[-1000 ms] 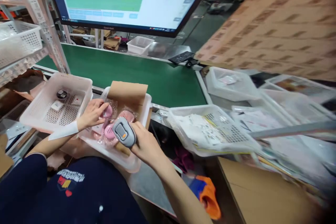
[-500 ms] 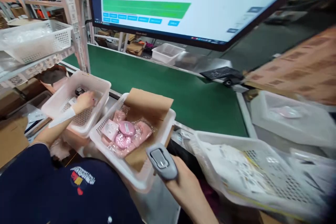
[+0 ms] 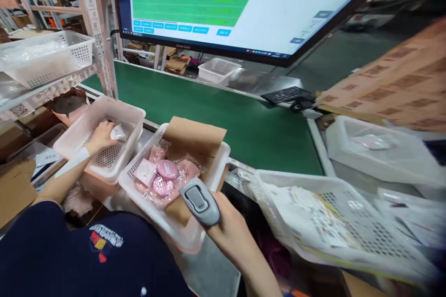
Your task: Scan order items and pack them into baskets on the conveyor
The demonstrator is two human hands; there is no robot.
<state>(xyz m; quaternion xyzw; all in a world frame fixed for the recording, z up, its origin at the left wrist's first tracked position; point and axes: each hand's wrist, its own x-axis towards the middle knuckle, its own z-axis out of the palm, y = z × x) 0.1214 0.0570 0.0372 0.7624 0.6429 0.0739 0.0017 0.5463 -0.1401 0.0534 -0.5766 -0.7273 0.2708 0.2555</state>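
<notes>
Reaching into the white basket (image 3: 71, 137) at the left, my left hand (image 3: 101, 135) has its fingers closed around a small packet (image 3: 117, 132) with a white label. Part of the packet is covered by the fingers. My right hand (image 3: 226, 216) grips a grey handheld barcode scanner (image 3: 200, 202) over the near right corner of the middle white basket (image 3: 186, 241). In that basket, a cardboard piece (image 3: 197, 132) stands up behind pink items in clear wrap: round lilac cases (image 3: 167, 170), a pale pink box (image 3: 145, 172) and a pink pouch (image 3: 188, 170).
Above the green conveyor belt (image 3: 195, 97) hangs a large monitor (image 3: 202, 47). A black keyboard (image 3: 284, 96) lies at the belt's far edge. To the right stands a white basket (image 3: 296, 176) of white packets. A shelf at left holds another basket (image 3: 81, 51).
My left hand has shifted left in its basket and now shows a labelled packet at its fingers. The scanner in my right hand has moved left and slightly up. The view has shifted slightly.
</notes>
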